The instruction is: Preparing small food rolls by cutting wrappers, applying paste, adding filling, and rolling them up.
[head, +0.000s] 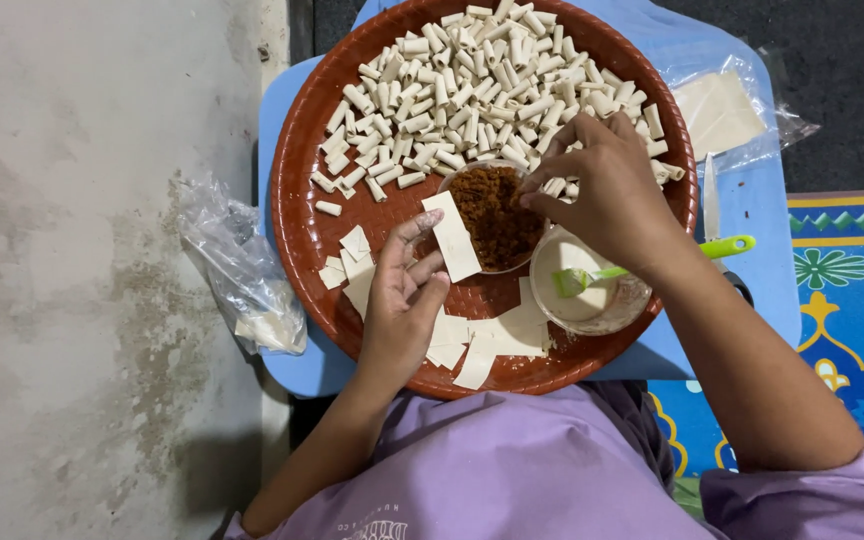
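I see the left hand (404, 300) pinching a pale rectangular wrapper strip (452, 236) between thumb and fingers, strip tilted, its upper end lying over the rim of the filling bowl (464, 183). That bowl sits mid-tray and holds brown crumbly filling (493, 214). My right hand (607, 190) is bunched, fingertips pinched narrow right at the filling's right edge; can't tell if it holds any. Just below that hand is a small white bowl of pale paste (592, 300) with a green-handled tool (642, 262) resting in it, handle sticking out right past the tray edge.

All of it sits on a round reddish-brown woven-look tray (304, 215). Upper half of the tray is piled with small rolled pale tubes (452, 90). Loose flat wrapper pieces (482, 340) lie at the near edge, a few more at the left (350, 262), just beside the left hand.

Tray rests on a light blue low table (274, 120), nearly covering it; only narrow blue margins show. At right on the table: a knife (710, 190) and a plastic bag with flat sheets (722, 110). Left, a crumpled clear bag (237, 265) hangs off the table edge over grey, stained concrete floor (82, 250). Patterned blue mat (852, 290) at right, dark flooring top right. Open floor is at left; the tray itself is crowded, with bare patches only at its left side.
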